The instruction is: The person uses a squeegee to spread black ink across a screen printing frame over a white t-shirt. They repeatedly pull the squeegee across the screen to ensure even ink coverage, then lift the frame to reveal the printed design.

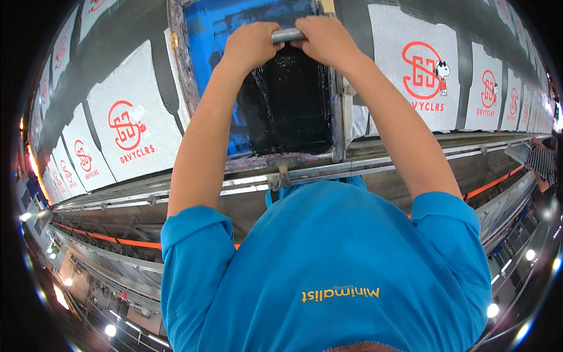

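Observation:
Both my left hand (251,44) and my right hand (324,40) are closed around a silver metal bar (287,36), gripping it near the top of a printing screen (337,126). The screen's mesh shows blue along its left side, with a large wet-looking black ink patch (284,102) below the bar. The frame's edges are smeared with ink. A metal clamp (283,175) sits at the frame's near edge, in front of my blue-shirted body. What lies beneath the screen is hidden.
Rows of white fabric pieces (129,141) with red printed emblems lie on the long dark board (365,26) to both sides. A metal rail (105,199) runs along the near edge, above an orange strip (105,237). A co-worker in stripes (539,164) stands at far right.

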`<state>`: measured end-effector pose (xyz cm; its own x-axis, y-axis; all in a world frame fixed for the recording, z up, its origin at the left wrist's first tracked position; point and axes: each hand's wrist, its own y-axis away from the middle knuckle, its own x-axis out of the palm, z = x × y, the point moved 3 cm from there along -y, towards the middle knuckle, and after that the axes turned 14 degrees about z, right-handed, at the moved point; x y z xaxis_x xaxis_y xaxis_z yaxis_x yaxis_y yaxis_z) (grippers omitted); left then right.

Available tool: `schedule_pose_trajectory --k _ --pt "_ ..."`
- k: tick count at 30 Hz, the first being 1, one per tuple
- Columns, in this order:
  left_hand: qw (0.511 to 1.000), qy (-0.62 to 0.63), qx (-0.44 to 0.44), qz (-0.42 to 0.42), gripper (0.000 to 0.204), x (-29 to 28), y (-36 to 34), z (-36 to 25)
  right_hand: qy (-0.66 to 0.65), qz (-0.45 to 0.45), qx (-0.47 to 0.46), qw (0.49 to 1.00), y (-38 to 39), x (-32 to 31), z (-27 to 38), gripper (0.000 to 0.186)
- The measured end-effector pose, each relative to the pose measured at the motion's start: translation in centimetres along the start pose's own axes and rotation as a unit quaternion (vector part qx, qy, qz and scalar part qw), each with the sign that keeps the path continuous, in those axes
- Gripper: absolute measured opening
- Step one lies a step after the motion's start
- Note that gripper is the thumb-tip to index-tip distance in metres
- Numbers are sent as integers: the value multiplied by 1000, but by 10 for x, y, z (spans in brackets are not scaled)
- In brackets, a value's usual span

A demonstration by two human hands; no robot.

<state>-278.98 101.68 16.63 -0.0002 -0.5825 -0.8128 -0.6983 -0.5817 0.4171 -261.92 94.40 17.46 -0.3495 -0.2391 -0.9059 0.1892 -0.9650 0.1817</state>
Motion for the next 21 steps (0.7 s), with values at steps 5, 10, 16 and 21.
schedule_pose_trajectory --k 5,10,16,21 --pt "998 15 21 -51 20 36 40 -12 9 -32 -38 999 39 36 16 15" --pt "996 50 58 -48 37 99 137 -46 -46 -54 -42 997 143 65 74 16" --pt "977 124 -11 173 27 43 111 -43 -82 68 -7 994 117 34 62 15" --pt "1000 7 16 13 26 -13 16 -10 2 -59 -26 998 18 -1 8 20"
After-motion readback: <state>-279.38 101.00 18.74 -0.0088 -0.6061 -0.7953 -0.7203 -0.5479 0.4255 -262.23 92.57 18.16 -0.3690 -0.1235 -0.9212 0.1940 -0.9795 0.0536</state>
